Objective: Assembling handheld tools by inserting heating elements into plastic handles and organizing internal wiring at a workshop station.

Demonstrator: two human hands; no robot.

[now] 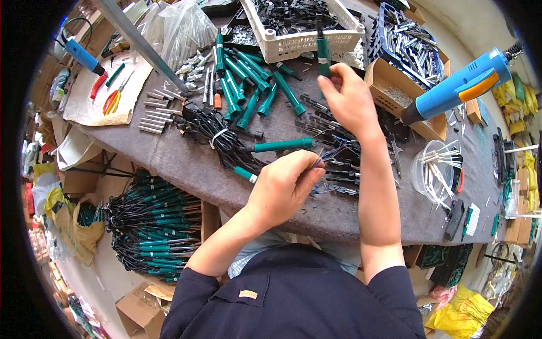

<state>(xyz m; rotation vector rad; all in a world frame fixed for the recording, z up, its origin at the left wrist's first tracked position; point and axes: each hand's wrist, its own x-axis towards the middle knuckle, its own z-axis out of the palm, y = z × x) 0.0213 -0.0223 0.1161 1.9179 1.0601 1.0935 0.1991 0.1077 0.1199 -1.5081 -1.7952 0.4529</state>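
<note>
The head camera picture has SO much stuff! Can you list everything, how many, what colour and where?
Corded tools: two, blue, upper left and right
Basket: one, white, top middle, holding black parts
Crate: one, dark, top right, holding metal pieces
Green handles: over a dozen, green, mid-table
Cable bundle: one, black, left of the left hand
Metal tubes: roughly ten, silver, table's left
Pliers: one, red-yellow, upper left
Tub: one, clear, right, holding white sticks
Corded pile: uncountable, green-black, lower left
Tablecloth: one, grey, underneath
Smaller bits: too many to tell apart
Left hand: one, bare, middle, pinching blue wires
Right hand: one, bare, upper middle, holding a green handle
</note>
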